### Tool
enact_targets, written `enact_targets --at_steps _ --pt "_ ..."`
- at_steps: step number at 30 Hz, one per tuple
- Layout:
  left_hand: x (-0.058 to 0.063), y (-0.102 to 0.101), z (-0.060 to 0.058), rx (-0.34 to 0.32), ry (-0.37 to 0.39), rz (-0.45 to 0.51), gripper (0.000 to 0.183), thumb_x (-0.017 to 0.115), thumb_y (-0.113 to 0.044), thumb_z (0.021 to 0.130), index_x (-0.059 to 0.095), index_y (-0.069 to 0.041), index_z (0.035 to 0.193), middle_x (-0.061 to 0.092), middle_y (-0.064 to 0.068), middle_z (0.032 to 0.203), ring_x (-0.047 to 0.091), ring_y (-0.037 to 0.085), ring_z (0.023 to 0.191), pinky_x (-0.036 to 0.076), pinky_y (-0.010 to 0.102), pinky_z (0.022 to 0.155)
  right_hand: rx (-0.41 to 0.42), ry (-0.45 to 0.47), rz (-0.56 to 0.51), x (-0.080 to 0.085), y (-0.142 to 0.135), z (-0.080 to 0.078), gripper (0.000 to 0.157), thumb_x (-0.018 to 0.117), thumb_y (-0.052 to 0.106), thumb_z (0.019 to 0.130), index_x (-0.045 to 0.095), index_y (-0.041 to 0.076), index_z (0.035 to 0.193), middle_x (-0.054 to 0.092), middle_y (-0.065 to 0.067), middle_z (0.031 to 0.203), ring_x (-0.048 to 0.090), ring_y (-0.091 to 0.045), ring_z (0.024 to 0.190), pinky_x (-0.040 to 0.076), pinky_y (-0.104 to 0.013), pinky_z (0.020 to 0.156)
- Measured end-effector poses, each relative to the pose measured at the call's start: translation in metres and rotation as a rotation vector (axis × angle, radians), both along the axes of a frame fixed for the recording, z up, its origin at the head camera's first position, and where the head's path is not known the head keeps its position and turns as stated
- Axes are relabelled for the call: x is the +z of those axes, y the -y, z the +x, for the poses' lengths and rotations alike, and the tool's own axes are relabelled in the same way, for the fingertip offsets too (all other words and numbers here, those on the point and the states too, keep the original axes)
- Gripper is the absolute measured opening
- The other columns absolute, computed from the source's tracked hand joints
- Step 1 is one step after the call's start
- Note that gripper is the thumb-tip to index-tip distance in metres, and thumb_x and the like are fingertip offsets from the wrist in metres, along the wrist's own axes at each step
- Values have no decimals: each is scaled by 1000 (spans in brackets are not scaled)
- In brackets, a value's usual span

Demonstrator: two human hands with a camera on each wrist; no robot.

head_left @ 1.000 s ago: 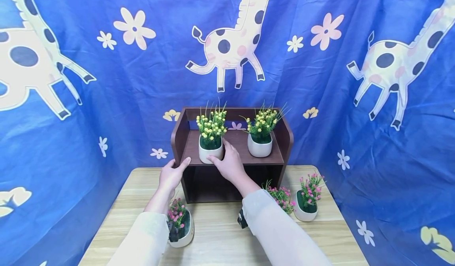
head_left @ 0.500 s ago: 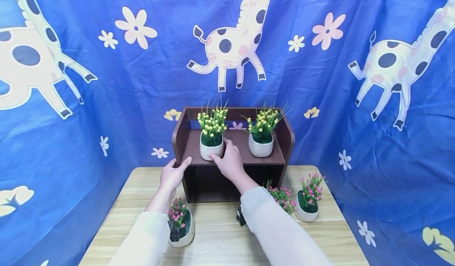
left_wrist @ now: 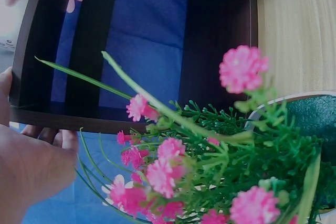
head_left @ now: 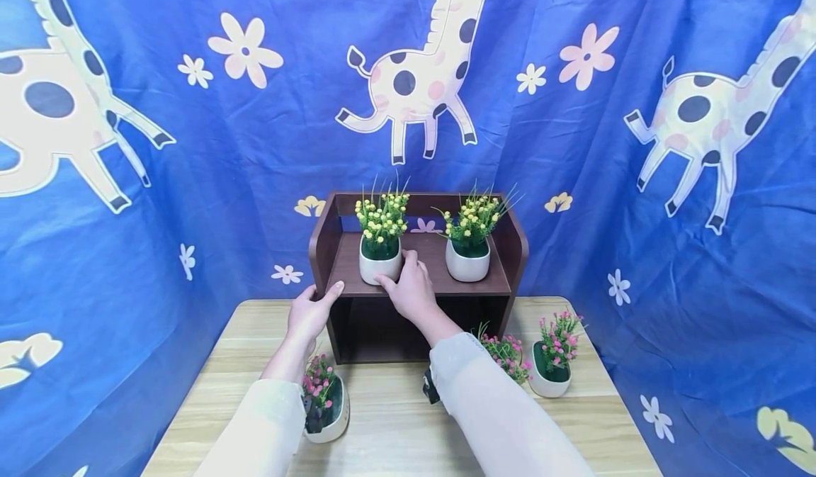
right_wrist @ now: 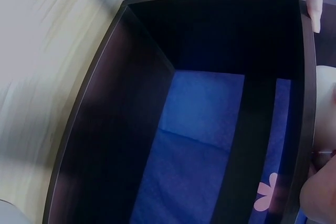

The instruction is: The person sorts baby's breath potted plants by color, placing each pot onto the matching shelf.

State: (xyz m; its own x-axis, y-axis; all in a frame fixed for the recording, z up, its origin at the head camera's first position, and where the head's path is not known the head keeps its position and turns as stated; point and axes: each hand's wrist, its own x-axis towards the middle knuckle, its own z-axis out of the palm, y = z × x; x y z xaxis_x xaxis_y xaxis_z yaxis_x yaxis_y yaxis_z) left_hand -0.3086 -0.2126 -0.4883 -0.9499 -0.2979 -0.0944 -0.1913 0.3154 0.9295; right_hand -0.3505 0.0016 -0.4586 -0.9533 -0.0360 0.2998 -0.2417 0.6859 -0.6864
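In the head view my right hand (head_left: 414, 290) holds the white pot of a yellow-flowered potted plant (head_left: 380, 261) on the top board of a dark brown desk shelf (head_left: 421, 288). Its thumb lies at the pot's front and its fingers at the right side. My left hand (head_left: 310, 315) grips the shelf's left front corner; in the right wrist view the left thumb (right_wrist: 315, 17) is over the top board and the fingers are outside the side panel. A second yellow-flowered potted plant (head_left: 467, 259) stands to the right on the same board.
On the wooden table (head_left: 389, 420), a pink-flowered potted plant (head_left: 328, 410) stands below my left forearm. Another pink-flowered plant (head_left: 506, 355) is partly behind my right sleeve, and a third pink-flowered potted plant (head_left: 551, 371) stands at the right. Blue giraffe-print cloth (head_left: 255, 165) surrounds the table.
The left yellow-flowered potted plant has shifted slightly back from the board's front edge, with my right hand on it. My left hand stays at the shelf's corner.
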Motion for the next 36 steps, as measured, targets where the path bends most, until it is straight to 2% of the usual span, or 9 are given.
enact_targets --at_steps 8,15,25,32,36 --pt "-1 0 -2 2 5 -4 84 69 -67 98 54 -8 156 50 25 165 43 42 156 34 57 132 -9 17 1 -2 -2 1 79 80 53 96 47 10 153 67 -16 146 61 -31 139 56 -52 110" --pt "-1 0 -2 -13 7 8 86 69 -67 98 52 -7 157 49 24 166 43 41 157 34 56 132 -20 22 -16 -1 -5 2 86 81 54 95 44 7 157 64 -18 150 60 -33 142 55 -52 113" --pt "-2 2 -2 -3 2 12 86 69 -68 98 52 -7 157 49 24 166 43 41 157 34 56 132 27 8 -55 -4 -6 1 93 84 50 93 41 4 162 58 -16 160 54 -33 149 50 -50 122" --pt "-3 4 -2 -4 5 10 87 69 -69 97 52 -8 157 49 24 166 43 41 157 35 57 132 47 16 -129 -4 -9 3 97 85 48 93 37 6 166 54 -11 166 50 -32 155 45 -51 127" --pt "-2 3 -1 -8 8 9 88 69 -69 98 51 -7 158 48 24 167 42 41 157 34 57 132 48 -18 -173 -6 -10 9 94 85 43 93 38 5 165 54 -13 166 50 -33 154 45 -51 127"
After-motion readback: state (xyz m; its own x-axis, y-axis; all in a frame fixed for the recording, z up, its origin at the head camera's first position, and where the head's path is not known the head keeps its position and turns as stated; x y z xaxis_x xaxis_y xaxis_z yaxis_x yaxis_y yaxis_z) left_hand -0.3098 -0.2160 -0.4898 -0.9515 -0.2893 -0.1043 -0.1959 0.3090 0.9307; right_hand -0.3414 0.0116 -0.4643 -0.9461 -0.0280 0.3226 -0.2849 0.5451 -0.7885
